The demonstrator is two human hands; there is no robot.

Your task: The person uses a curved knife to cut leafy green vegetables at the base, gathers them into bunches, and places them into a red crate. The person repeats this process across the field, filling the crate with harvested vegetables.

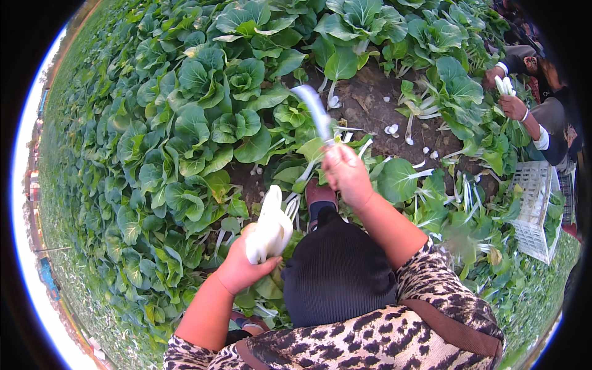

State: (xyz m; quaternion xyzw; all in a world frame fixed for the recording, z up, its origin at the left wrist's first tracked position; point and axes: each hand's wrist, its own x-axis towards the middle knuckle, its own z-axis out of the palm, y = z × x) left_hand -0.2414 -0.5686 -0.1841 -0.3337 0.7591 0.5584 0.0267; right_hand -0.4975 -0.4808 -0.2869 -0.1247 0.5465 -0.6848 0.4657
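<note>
My left hand (pixel 247 259) grips a leafy vegetable, a bok choy-like head (pixel 273 226), with its thick white stalks up; its leaves hang mostly hidden below the hand. To the upper right, my right hand (pixel 347 173) is closed around the handle of a knife (pixel 314 108). The blade is blurred and points up and to the left, apart from the held head. Below the blade lie loose leaves with white stalks, such as a broad green leaf (pixel 397 180). Uncut heads (pixel 231 127) grow close together left of the knife.
Bare soil (pixel 370 104) with cut white stem ends (pixel 391 130) lies ahead. A white plastic crate (pixel 532 208) holding greens stands at the right. Beyond it, a person (pixel 550 115) holds white-stalked greens. My shoe (pixel 320 192) is between my hands.
</note>
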